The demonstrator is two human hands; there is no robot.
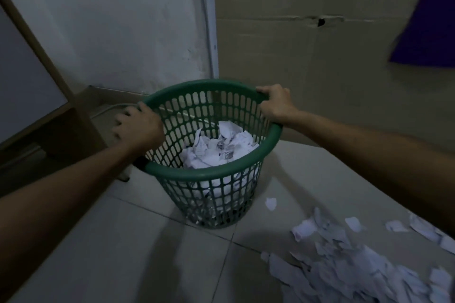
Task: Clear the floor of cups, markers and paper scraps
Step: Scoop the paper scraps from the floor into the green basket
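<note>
I see both hands on the green basket [211, 174] rim — left hand [138, 128] and right hand [275, 103] each curled round it. It stands on the tiled floor [123, 253] half full of crumpled paper [219, 147] — loose paper scraps [344, 265] lie just beside it.

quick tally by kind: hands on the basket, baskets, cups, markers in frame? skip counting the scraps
Hands on the basket rim: 2, left hand and right hand
Green mesh basket: 1, crumpled paper inside
Cups: 0 visible
Markers: 0 visible
Paper scraps: a heap on the floor, too many and blurred to count
Total counted: 3
</note>
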